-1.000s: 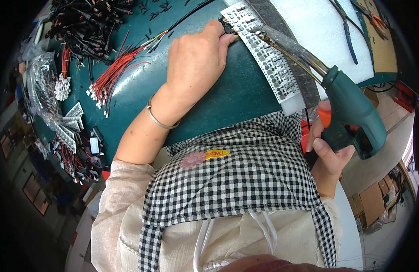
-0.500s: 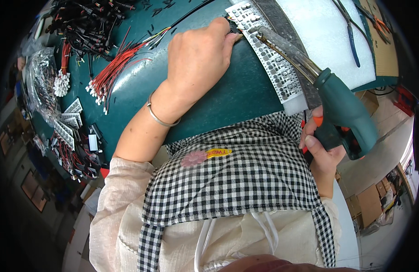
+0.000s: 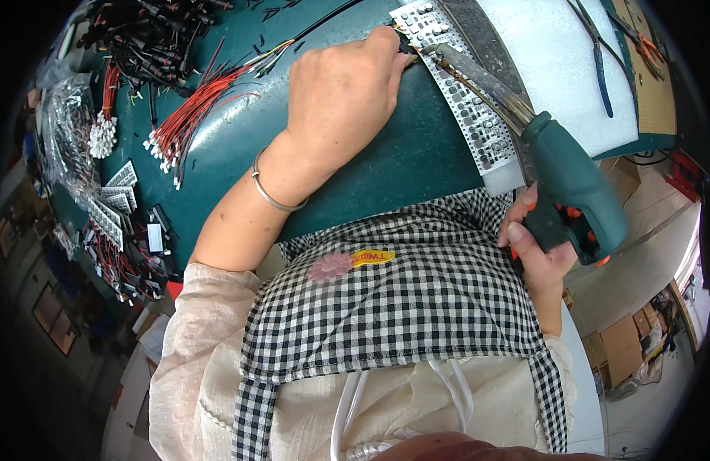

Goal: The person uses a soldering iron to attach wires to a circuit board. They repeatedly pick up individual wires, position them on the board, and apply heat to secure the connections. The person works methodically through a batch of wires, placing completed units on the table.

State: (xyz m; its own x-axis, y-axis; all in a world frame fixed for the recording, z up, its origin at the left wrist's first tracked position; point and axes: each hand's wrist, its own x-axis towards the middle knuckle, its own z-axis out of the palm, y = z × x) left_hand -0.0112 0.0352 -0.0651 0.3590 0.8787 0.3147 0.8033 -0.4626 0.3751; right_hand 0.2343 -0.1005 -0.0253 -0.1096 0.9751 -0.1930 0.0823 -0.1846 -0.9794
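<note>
Rt. of L hand (image 3: 343, 96), PCB strip (image 3: 464, 105)

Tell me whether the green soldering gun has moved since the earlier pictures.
Yes: the green soldering gun has shifted left, away from the blue-handled pliers.

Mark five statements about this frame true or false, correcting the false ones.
1. The right hand holds a green soldering gun. True.
2. The left hand lies open and flat. False; its fingers pinch a small dark piece beside the circuit board.
3. A metal bangle circles the left wrist. True.
4. The apron is plain white. False; it is black-and-white checked.
5. Blue-handled pliers lie on white foam. True.
</note>
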